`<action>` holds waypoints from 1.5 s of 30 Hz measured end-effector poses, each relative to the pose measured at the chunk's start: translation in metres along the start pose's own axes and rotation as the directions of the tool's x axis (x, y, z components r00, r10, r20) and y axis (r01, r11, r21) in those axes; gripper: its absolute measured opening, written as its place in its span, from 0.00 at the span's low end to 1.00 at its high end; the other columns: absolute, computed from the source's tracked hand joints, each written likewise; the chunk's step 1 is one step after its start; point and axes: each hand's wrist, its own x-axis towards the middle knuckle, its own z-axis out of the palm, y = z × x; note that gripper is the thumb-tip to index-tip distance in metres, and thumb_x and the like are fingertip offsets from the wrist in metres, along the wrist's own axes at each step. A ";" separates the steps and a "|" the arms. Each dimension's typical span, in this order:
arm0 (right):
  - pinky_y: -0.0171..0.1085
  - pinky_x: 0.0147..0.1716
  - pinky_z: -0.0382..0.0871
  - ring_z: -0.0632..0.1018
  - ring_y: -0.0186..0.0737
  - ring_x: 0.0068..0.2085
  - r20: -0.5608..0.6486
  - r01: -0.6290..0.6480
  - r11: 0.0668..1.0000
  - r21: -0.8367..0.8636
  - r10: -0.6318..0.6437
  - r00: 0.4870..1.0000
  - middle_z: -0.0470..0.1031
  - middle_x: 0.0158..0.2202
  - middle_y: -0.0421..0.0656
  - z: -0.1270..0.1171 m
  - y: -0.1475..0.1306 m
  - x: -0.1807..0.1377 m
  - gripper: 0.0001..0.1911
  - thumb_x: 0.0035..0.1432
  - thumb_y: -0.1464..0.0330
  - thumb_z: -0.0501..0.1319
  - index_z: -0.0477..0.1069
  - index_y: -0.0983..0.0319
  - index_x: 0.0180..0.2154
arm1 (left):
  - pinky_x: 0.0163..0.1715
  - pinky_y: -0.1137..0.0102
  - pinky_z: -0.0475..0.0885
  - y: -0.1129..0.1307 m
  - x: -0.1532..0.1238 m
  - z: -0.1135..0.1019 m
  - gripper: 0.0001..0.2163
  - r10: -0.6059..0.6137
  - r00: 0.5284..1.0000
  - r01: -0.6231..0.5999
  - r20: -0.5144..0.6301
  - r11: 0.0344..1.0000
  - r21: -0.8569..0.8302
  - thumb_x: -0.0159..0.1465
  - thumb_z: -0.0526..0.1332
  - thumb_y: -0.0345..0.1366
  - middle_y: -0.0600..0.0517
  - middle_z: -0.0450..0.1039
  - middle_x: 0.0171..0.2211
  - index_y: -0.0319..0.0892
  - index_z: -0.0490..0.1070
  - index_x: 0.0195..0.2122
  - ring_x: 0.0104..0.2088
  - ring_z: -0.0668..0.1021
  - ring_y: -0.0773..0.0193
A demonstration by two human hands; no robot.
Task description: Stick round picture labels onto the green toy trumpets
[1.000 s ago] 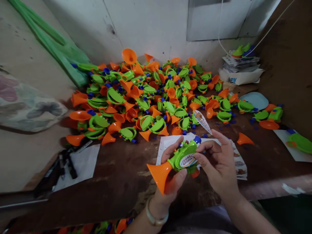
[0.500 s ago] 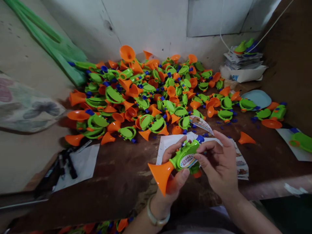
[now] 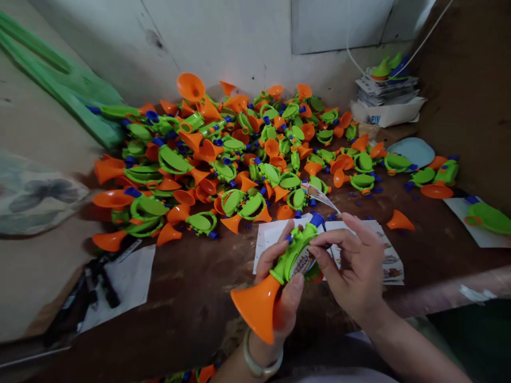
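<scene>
My left hand (image 3: 288, 304) is wrapped round a toy trumpet (image 3: 283, 261) with a green body, a blue mouthpiece and an orange bell tilted down to the left. An oval printed sticker (image 3: 302, 264) lies on the side of its body. Thumb and forefinger of my right hand (image 3: 355, 268) are pinched at that sticker's upper right edge, touching the toy. A second curved sticker (image 3: 322, 198) sticks out from the raised fingers of the same hand. Beneath both hands lie white sticker sheets (image 3: 393, 259), partly covered by them.
Several more toy trumpets (image 3: 231, 143) are heaped along the wall. One loose orange bell (image 3: 400, 220) rests on the brown table (image 3: 187, 298). Pens (image 3: 107, 287) and paper lie at left. A pale blue plate (image 3: 415, 151) and a paper stack (image 3: 387, 90) stand at back right.
The toy has turned so its bell points further down and its mouthpiece further up. Both hands sit slightly further left in view, and the whole scene has shifted left with the camera.
</scene>
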 end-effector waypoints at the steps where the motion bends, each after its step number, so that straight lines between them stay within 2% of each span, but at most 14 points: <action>1: 0.47 0.46 0.78 0.83 0.42 0.36 -0.003 -0.002 1.000 -0.007 0.002 1.000 0.82 0.37 0.36 0.001 0.000 0.000 0.32 0.67 0.74 0.66 0.59 0.50 0.66 | 0.67 0.47 0.70 0.000 0.000 -0.001 0.19 -0.001 1.000 0.001 -0.010 1.000 0.022 0.69 0.68 0.40 0.46 0.69 0.71 0.55 0.73 0.61 0.69 0.73 0.43; 11: 0.47 0.53 0.80 0.84 0.45 0.44 0.028 0.143 0.961 -0.239 -0.140 0.990 0.80 0.34 0.39 0.000 -0.006 0.005 0.09 0.70 0.74 0.62 0.73 0.53 0.48 | 0.66 0.51 0.73 0.000 -0.002 0.000 0.20 0.022 1.000 -0.022 -0.015 0.999 -0.040 0.69 0.67 0.33 0.45 0.68 0.72 0.55 0.73 0.62 0.69 0.74 0.45; 14: 0.51 0.48 0.82 0.82 0.50 0.48 -0.033 0.127 0.954 -0.272 -0.141 0.989 0.80 0.45 0.46 -0.003 0.008 0.011 0.19 0.68 0.67 0.67 0.70 0.54 0.58 | 0.66 0.51 0.73 0.004 -0.001 0.000 0.20 -0.001 1.000 0.000 -0.023 0.999 -0.055 0.69 0.68 0.33 0.45 0.69 0.71 0.55 0.74 0.61 0.68 0.74 0.45; 17: 0.57 0.53 0.80 0.74 0.56 0.62 -0.212 0.036 0.977 -0.212 -0.082 0.974 0.67 0.65 0.53 -0.006 0.028 0.017 0.39 0.64 0.58 0.71 0.57 0.50 0.70 | 0.62 0.53 0.78 0.011 0.005 0.003 0.21 -0.089 0.995 0.082 -0.055 0.989 -0.121 0.67 0.70 0.36 0.46 0.72 0.69 0.56 0.75 0.60 0.66 0.77 0.45; 20: 0.54 0.56 0.80 0.77 0.51 0.62 0.020 -0.134 0.982 0.134 0.133 0.991 0.67 0.66 0.51 -0.005 0.032 0.016 0.38 0.70 0.55 0.65 0.49 0.46 0.73 | 0.56 0.57 0.82 0.013 0.011 0.008 0.21 -0.173 0.983 0.155 -0.068 0.966 -0.206 0.64 0.72 0.40 0.47 0.76 0.65 0.56 0.77 0.59 0.61 0.81 0.46; 22: 0.47 0.49 0.83 0.81 0.46 0.55 0.192 -0.249 0.924 0.291 0.199 0.961 0.72 0.61 0.48 -0.004 0.028 0.015 0.34 0.71 0.56 0.64 0.52 0.45 0.71 | 0.56 0.58 0.82 0.010 0.012 0.010 0.21 -0.237 0.970 0.219 -0.056 0.950 -0.225 0.64 0.73 0.44 0.46 0.78 0.64 0.54 0.78 0.58 0.59 0.83 0.47; 23: 0.44 0.46 0.84 0.82 0.44 0.52 0.170 -0.251 0.916 0.312 0.206 0.964 0.74 0.58 0.46 -0.003 0.026 0.015 0.33 0.71 0.59 0.65 0.54 0.45 0.70 | 0.56 0.57 0.82 0.008 0.011 0.010 0.22 -0.273 0.960 0.256 -0.052 0.941 -0.222 0.64 0.72 0.47 0.45 0.77 0.64 0.53 0.78 0.59 0.58 0.83 0.46; 25: 0.40 0.44 0.83 0.83 0.39 0.48 -0.062 -0.125 0.958 0.257 0.146 0.987 0.74 0.54 0.42 -0.003 0.024 0.017 0.33 0.68 0.68 0.68 0.58 0.44 0.67 | 0.59 0.55 0.80 0.003 0.007 0.009 0.22 -0.346 0.937 0.334 -0.042 0.926 -0.175 0.66 0.70 0.50 0.43 0.76 0.65 0.51 0.78 0.59 0.62 0.81 0.45; 28: 0.44 0.50 0.82 0.82 0.40 0.47 -0.261 0.088 0.996 0.029 -0.078 0.962 0.73 0.53 0.41 -0.003 0.021 0.014 0.36 0.62 0.77 0.68 0.62 0.44 0.65 | 0.64 0.53 0.76 0.001 0.000 0.004 0.19 -0.329 0.944 0.329 -0.016 0.944 0.003 0.68 0.70 0.42 0.44 0.70 0.70 0.53 0.78 0.60 0.69 0.74 0.46; 32: 0.53 0.57 0.80 0.80 0.51 0.57 0.108 0.157 0.987 -0.011 -0.155 0.982 0.75 0.54 0.47 -0.006 0.003 -0.005 0.35 0.61 0.77 0.66 0.63 0.49 0.65 | 0.71 0.51 0.67 0.007 -0.001 -0.004 0.32 -0.166 0.978 0.143 0.128 0.975 0.172 0.64 0.74 0.37 0.45 0.58 0.77 0.58 0.70 0.68 0.74 0.64 0.44; 36: 0.54 0.58 0.81 0.75 0.54 0.65 0.358 -0.043 0.963 0.265 -0.057 0.932 0.63 0.70 0.50 -0.016 -0.012 -0.014 0.32 0.66 0.67 0.68 0.62 0.45 0.67 | 0.69 0.55 0.70 0.012 0.001 -0.006 0.29 -0.252 0.966 0.243 0.063 0.962 0.122 0.67 0.71 0.38 0.46 0.64 0.74 0.58 0.70 0.68 0.71 0.71 0.47; 38: 0.47 0.49 0.85 0.83 0.47 0.54 0.307 -0.175 0.910 0.375 0.057 0.950 0.68 0.66 0.47 -0.021 -0.011 -0.008 0.19 0.68 0.64 0.68 0.71 0.47 0.58 | 0.66 0.60 0.73 0.013 0.004 -0.005 0.24 -0.266 0.964 0.266 0.000 0.962 0.063 0.67 0.71 0.36 0.48 0.68 0.72 0.58 0.75 0.64 0.70 0.73 0.50; 41: 0.33 0.32 0.81 0.81 0.34 0.34 0.183 -0.305 0.865 0.398 0.251 0.951 0.79 0.42 0.40 -0.025 -0.001 0.006 0.04 0.68 0.64 0.70 0.77 0.53 0.42 | 0.62 0.65 0.77 0.016 0.009 -0.003 0.24 -0.307 0.951 0.305 -0.035 0.951 -0.044 0.64 0.74 0.35 0.49 0.70 0.70 0.57 0.78 0.60 0.66 0.77 0.51; 45: 0.29 0.25 0.73 0.75 0.32 0.27 0.229 -0.459 0.823 0.335 0.402 0.887 0.73 0.27 0.36 -0.025 0.009 0.017 0.15 0.60 0.55 0.75 0.77 0.57 0.34 | 0.59 0.62 0.80 0.021 0.013 0.001 0.23 -0.316 0.949 0.312 -0.008 0.941 -0.128 0.60 0.77 0.35 0.46 0.73 0.68 0.55 0.81 0.57 0.65 0.77 0.46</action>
